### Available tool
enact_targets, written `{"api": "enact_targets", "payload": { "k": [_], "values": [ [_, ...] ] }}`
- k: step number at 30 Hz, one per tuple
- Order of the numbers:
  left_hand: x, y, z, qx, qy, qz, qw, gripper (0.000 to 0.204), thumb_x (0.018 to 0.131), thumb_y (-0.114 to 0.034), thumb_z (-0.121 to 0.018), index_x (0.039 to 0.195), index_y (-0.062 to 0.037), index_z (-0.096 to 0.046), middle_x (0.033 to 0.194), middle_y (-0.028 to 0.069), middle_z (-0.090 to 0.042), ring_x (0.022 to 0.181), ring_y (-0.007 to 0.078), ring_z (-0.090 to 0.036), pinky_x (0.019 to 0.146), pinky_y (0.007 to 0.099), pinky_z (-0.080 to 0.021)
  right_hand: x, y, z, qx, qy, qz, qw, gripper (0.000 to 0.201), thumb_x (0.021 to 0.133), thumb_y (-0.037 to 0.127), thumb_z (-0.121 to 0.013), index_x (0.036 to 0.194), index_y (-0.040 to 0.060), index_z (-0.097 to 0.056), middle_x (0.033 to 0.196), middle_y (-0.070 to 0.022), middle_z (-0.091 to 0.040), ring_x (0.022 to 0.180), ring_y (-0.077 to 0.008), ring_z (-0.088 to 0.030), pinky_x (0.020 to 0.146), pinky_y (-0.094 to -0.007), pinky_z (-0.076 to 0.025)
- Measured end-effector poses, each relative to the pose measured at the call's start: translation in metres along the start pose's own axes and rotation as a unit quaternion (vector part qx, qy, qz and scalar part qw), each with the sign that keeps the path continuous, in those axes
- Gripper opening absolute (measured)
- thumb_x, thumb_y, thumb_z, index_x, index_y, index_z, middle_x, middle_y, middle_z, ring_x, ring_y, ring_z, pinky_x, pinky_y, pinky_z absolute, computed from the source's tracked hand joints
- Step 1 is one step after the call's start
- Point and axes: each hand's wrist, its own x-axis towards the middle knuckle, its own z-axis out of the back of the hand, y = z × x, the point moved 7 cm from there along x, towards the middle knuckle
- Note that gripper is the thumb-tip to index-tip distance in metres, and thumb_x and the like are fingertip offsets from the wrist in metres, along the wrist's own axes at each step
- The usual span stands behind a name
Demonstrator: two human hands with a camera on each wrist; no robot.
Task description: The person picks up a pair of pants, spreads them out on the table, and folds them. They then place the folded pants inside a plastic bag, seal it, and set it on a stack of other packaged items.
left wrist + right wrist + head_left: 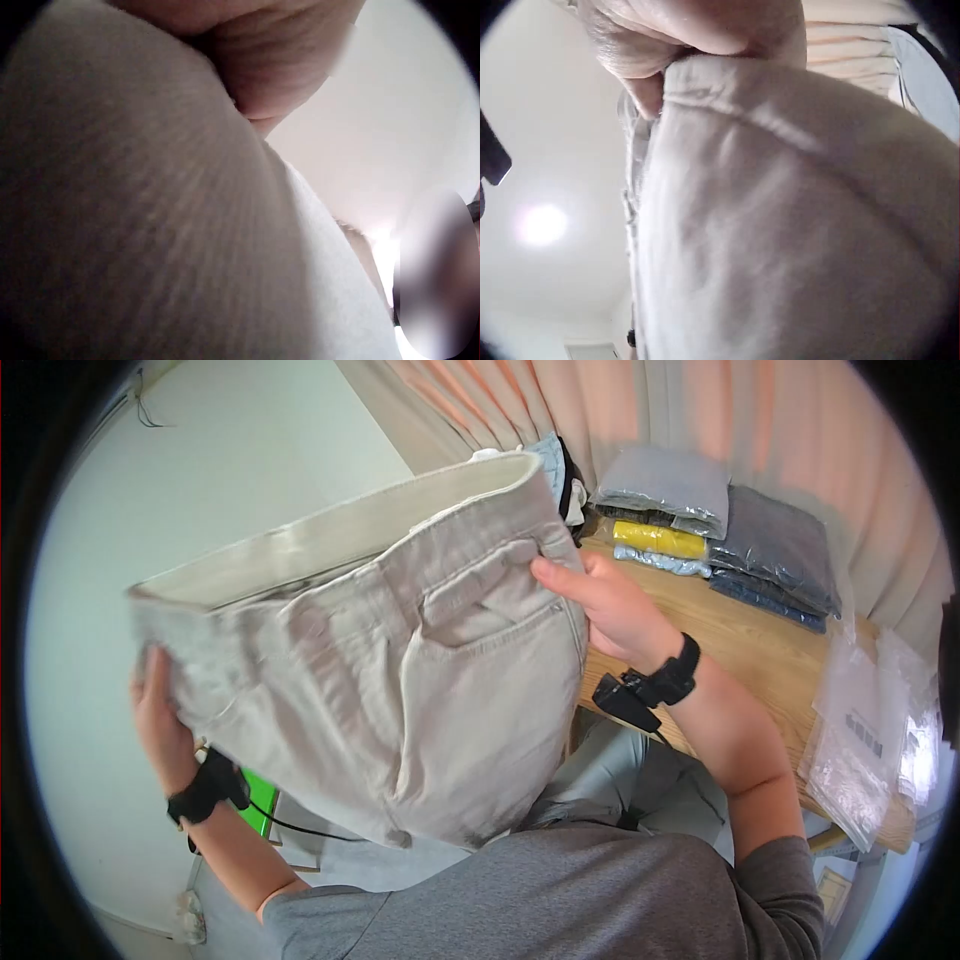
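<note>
A pair of light beige trousers [480,690] hangs between the two hands in the head view, waistband up and gaping. The left hand [160,710] grips its left side below the waistband, thumb on the front. At the other side the right hand [610,605] pinches the fabric by the pocket, thumb on the front and the other fingers behind. Beige cloth [150,195] fills much of the left wrist view, with part of the left hand [277,52] against it. The right wrist view has the right hand [705,34] holding the cloth [780,210] from above.
On the wooden table [740,630] at the right lie stacked garments in clear bags [775,550], a yellow packet [658,540] among them. Empty-looking plastic bags [860,730] lie at its right edge. A curtain [720,410] hangs behind; a green object [260,800] is low at left.
</note>
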Motion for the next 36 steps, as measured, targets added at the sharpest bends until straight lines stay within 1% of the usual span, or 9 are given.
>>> {"api": "enact_targets", "payload": {
  "k": [1,8,11,17,21,25,30,32,36],
  "values": [
    [0.004,0.019,-0.020,0.015,0.111,0.052,0.992,0.029,0.090,-0.018,-0.061,0.111,0.0016,-0.058,0.104,0.0087,-0.063,0.090,0.0146,-0.061,0.080,0.0262,-0.048,0.008,-0.003,0.000,-0.004,0.003,0.003,1.000,0.040,0.092,0.026,-0.059,0.120,-0.0013,-0.055,0.115,-0.0066,-0.062,0.103,-0.0134,-0.057,0.092,-0.0295,-0.044],
    [-0.002,0.095,-0.084,0.084,0.105,0.105,0.985,0.037,0.088,-0.022,-0.062,0.109,0.0072,-0.057,0.101,0.0108,-0.063,0.089,0.0151,-0.059,0.078,0.0276,-0.046,0.045,-0.062,0.013,0.039,-0.167,-0.003,0.985,0.030,0.096,0.019,-0.050,0.114,-0.0042,-0.057,0.105,-0.0096,-0.064,0.095,-0.0160,-0.058,0.087,-0.0301,-0.044],
    [-0.022,0.067,-0.110,0.077,0.062,0.072,0.993,0.034,0.089,-0.022,-0.062,0.108,0.0062,-0.058,0.098,0.0092,-0.064,0.086,0.0136,-0.058,0.076,0.0272,-0.046,0.051,-0.073,0.009,-0.010,-0.228,0.054,0.972,0.031,0.096,0.021,-0.050,0.112,-0.0034,-0.057,0.102,-0.0089,-0.064,0.091,-0.0148,-0.057,0.084,-0.0296,-0.044],
    [-0.112,0.043,-0.189,0.252,0.203,-0.020,0.946,0.027,0.089,-0.022,-0.061,0.098,0.0031,-0.059,0.069,0.0088,-0.063,0.060,0.0179,-0.056,0.057,0.0345,-0.045,0.043,-0.097,-0.039,-0.060,-0.207,0.040,0.976,0.033,0.095,0.021,-0.048,0.115,-0.0039,-0.055,0.101,-0.0099,-0.063,0.091,-0.0158,-0.055,0.085,-0.0294,-0.042],
    [-0.149,0.065,-0.232,0.195,0.276,-0.137,0.931,0.021,0.092,-0.014,-0.053,0.104,0.0029,-0.056,0.082,0.0090,-0.061,0.072,0.0143,-0.053,0.065,0.0318,-0.045,0.041,-0.109,-0.050,-0.046,-0.156,0.049,0.985,0.033,0.098,0.021,-0.043,0.120,-0.0029,-0.051,0.106,-0.0094,-0.061,0.097,-0.0139,-0.053,0.089,-0.0284,-0.041],
    [-0.160,0.087,-0.249,0.087,0.397,0.023,0.913,0.041,0.093,-0.016,-0.049,0.127,0.0074,-0.041,0.116,0.0253,-0.055,0.108,0.0333,-0.055,0.090,0.0375,-0.042,0.038,-0.112,-0.036,-0.003,-0.128,-0.015,0.992,0.038,0.100,0.025,-0.040,0.127,-0.0006,-0.045,0.116,-0.0074,-0.056,0.099,-0.0115,-0.052,0.090,-0.0266,-0.041],
    [-0.156,0.106,-0.250,-0.027,0.419,-0.026,0.907,0.060,0.098,-0.025,-0.044,0.141,0.0095,-0.021,0.125,0.0174,-0.049,0.109,0.0251,-0.051,0.094,0.0327,-0.040,0.035,-0.106,-0.034,-0.060,-0.047,-0.027,0.997,0.038,0.097,0.018,-0.048,0.130,-0.0004,-0.043,0.117,-0.0054,-0.055,0.103,-0.0112,-0.051,0.092,-0.0273,-0.041],
    [-0.163,0.114,-0.246,-0.093,0.461,0.119,0.874,0.051,0.098,-0.031,-0.042,0.136,0.0024,-0.037,0.119,0.0112,-0.053,0.107,0.0182,-0.050,0.089,0.0292,-0.041,0.035,-0.117,-0.018,-0.059,-0.066,-0.027,0.996,0.038,0.096,0.015,-0.049,0.130,-0.0005,-0.042,0.117,-0.0057,-0.055,0.103,-0.0114,-0.051,0.092,-0.0277,-0.041],
    [-0.117,0.130,-0.201,0.073,0.469,0.160,0.865,0.060,0.095,-0.032,-0.049,0.141,0.0005,-0.029,0.125,0.0126,-0.047,0.113,0.0199,-0.046,0.093,0.0291,-0.039,0.031,-0.123,0.011,-0.012,-0.124,0.002,0.992,0.036,0.096,0.013,-0.050,0.127,-0.0013,-0.043,0.118,-0.0077,-0.056,0.106,-0.0124,-0.051,0.094,-0.0285,-0.040]
  ]
}}
